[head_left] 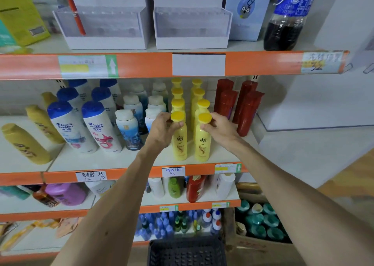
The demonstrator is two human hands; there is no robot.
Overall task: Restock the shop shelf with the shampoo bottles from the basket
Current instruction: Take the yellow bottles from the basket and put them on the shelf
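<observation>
Both hands work at the front of the middle shelf (113,160). The left hand (163,131) grips the left yellow bottle (179,146) at the neck, directly below the cap, with fingers and thumb curled round it. The right hand (220,129) holds the right yellow bottle (202,147) at the same height, thumb and fingertips pinching just under the cap. Each bottle appears to stand upright on the shelf, label facing outward, at the head of its own row of matching yellow bottles (198,95). The high grip is probably chosen because the neck is the narrowest part and leaves the base free to be squared up against the row behind. Both bottle bodies extend below the hands and the caps project above them. The two rows sit between the pale blue-printed bottles (129,132) on the left and the red bottles (245,111) on the right, so side clearance is small. The basket (187,251) lies low down between the forearms, and its visible part shows no bottles
</observation>
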